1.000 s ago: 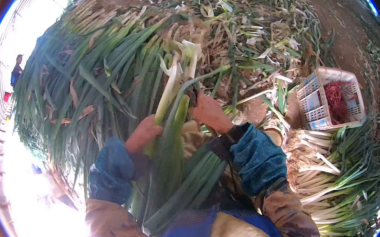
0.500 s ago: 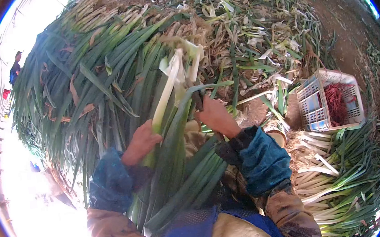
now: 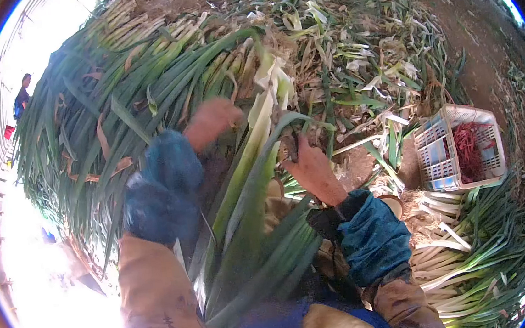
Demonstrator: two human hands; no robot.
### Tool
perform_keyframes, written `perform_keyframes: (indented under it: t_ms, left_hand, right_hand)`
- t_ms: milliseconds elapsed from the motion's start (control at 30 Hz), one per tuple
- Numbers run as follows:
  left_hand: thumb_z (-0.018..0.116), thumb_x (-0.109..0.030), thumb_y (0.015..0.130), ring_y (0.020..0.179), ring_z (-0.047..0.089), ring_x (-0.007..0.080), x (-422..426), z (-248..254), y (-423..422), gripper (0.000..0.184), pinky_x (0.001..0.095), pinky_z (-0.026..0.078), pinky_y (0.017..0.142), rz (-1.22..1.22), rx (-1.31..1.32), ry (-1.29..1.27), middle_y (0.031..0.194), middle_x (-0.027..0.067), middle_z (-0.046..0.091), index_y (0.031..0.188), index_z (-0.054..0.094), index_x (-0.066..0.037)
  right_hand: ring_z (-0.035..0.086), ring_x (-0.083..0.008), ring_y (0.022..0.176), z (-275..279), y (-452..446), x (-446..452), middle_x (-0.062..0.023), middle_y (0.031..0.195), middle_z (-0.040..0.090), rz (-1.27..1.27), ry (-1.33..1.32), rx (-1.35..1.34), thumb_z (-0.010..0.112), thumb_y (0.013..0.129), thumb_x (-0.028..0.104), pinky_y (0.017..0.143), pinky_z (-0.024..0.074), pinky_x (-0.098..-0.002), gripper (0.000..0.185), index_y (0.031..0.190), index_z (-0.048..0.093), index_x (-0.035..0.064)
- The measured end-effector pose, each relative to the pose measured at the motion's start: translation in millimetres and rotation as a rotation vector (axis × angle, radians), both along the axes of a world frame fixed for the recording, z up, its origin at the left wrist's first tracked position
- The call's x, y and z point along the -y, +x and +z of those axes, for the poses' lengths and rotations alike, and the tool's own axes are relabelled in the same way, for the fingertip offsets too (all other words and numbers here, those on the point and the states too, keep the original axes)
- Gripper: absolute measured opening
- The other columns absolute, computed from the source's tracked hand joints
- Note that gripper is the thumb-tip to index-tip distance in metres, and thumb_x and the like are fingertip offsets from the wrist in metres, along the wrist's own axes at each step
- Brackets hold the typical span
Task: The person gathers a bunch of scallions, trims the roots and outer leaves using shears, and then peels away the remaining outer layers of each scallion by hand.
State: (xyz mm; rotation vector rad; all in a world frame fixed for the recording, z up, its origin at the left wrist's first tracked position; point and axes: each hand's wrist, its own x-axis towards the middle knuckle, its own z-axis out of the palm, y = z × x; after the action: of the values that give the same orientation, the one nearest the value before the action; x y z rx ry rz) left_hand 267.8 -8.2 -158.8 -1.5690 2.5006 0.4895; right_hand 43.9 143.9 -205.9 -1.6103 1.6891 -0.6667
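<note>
A long green onion (image 3: 258, 117) leans up in front of me, its pale end at the top with loose, peeling skin. My left hand (image 3: 213, 123), smeared by motion, is beside the stalk on its left, apart from it; its finger posture is unclear. My right hand (image 3: 314, 166) is closed at the stalk's right side, by a bent green leaf (image 3: 290, 119). That leaf partly covers its fingertips, so the exact hold is hard to see. More green leaves (image 3: 278, 260) lie across my lap under my forearms.
A big heap of untrimmed green onions (image 3: 80, 112) fills the left. Peeled leaf scraps (image 3: 359, 53) cover the ground ahead. At right stands a white plastic crate (image 3: 432, 154) with red ties (image 3: 466, 150); below it lie cleaned green onions (image 3: 448, 253). A person (image 3: 21, 97) is far left.
My left hand has let go of the green onion and moved up. The stalk's pale top and my right hand have shifted slightly to the right.
</note>
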Motion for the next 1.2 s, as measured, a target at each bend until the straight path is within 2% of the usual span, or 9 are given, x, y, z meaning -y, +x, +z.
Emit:
perform_keyframes:
  t_ms: [100,233,500,633,833,933,1000,1067,1200]
  left_hand:
    - [0.059,-0.040,0.075,0.094,0.054,0.0345,36,36,41,0.047,0.0424,0.044,0.080,0.099,0.246,-0.513,0.095,0.0224,0.056,0.100,0.056,0.000]
    - [0.060,-0.032,0.076,0.086,0.056,0.0366,53,-2,118,0.040,0.0451,0.045,0.075,0.334,0.427,-0.721,0.088,0.0238,0.057,0.099,0.054,0.000]
    - [0.046,-0.011,0.077,0.071,0.062,0.0351,-43,28,75,0.013,0.0470,0.048,0.061,0.054,0.463,-0.472,0.076,0.0163,0.062,0.086,0.054,-0.005]
    - [0.050,-0.014,0.075,0.070,0.059,0.0395,-169,75,52,0.013,0.0476,0.047,0.061,0.048,0.339,-0.168,0.068,0.0191,0.058,0.084,0.051,-0.005]
    - [0.056,-0.027,0.082,0.065,0.054,0.0407,-238,118,51,0.024,0.0467,0.042,0.058,-0.088,0.176,0.478,0.068,0.0190,0.053,0.087,0.051,-0.004]
    - [0.054,-0.028,0.086,0.066,0.058,0.0302,-194,104,88,0.024,0.0407,0.045,0.060,-0.220,-0.140,0.205,0.072,0.0142,0.056,0.083,0.053,-0.003]
    - [0.052,-0.026,0.087,0.063,0.058,0.0244,-144,113,68,0.024,0.0373,0.046,0.057,0.127,-0.063,0.395,0.069,0.0114,0.055,0.079,0.053,-0.003]
    - [0.047,-0.020,0.084,0.070,0.057,0.0362,-75,46,83,0.024,0.0446,0.046,0.061,-0.244,-0.029,-0.081,0.072,0.0206,0.056,0.081,0.058,0.001]
    - [0.049,-0.018,0.080,0.075,0.057,0.0345,17,-32,21,0.020,0.0432,0.046,0.066,-0.141,0.012,-0.421,0.077,0.0172,0.057,0.081,0.061,-0.002]
  right_hand:
    - [0.055,-0.0447,0.079,-6,3,-5,-0.0271,0.081,0.057,0.150,-0.210,0.193,0.063,0.072,0.021,0.068,0.0443,-0.0475,0.059,0.119,0.037,-0.0028]
    - [0.056,-0.0436,0.076,-1,6,-5,-0.0281,0.076,0.055,0.190,0.012,0.116,0.063,0.072,0.021,0.066,0.0427,-0.0465,0.063,0.121,0.034,-0.0055]
    - [0.056,-0.0444,0.077,14,11,-11,-0.0288,0.075,0.056,0.255,-0.081,0.172,0.063,0.073,0.021,0.066,0.0443,-0.0469,0.066,0.124,0.031,-0.0048]
    - [0.056,-0.0439,0.076,20,32,-23,-0.0289,0.078,0.056,0.316,-0.097,0.055,0.063,0.073,0.022,0.067,0.0453,-0.0471,0.066,0.125,0.031,-0.0034]
    - [0.057,-0.0421,0.079,22,38,-11,-0.0262,0.077,0.058,0.419,-0.033,-0.116,0.062,0.071,0.023,0.068,0.0465,-0.0463,0.039,0.095,0.056,-0.0069]
    - [0.057,-0.0423,0.078,34,33,-12,-0.0257,0.076,0.058,0.395,-0.019,-0.093,0.061,0.072,0.023,0.068,0.0461,-0.0466,0.032,0.080,0.058,-0.0077]
    - [0.057,-0.0427,0.077,28,29,-9,-0.0262,0.076,0.058,0.403,-0.048,-0.071,0.061,0.072,0.023,0.067,0.0456,-0.0469,0.032,0.080,0.058,-0.0082]
    - [0.056,-0.0434,0.077,11,23,-9,-0.0266,0.075,0.057,0.386,-0.128,-0.016,0.062,0.071,0.022,0.067,0.0450,-0.0473,0.032,0.079,0.057,-0.0088]
    - [0.055,-0.0443,0.076,17,15,-5,-0.0276,0.074,0.056,0.257,-0.094,0.056,0.060,0.068,0.016,0.066,0.0439,-0.0485,0.026,0.078,0.056,-0.0078]
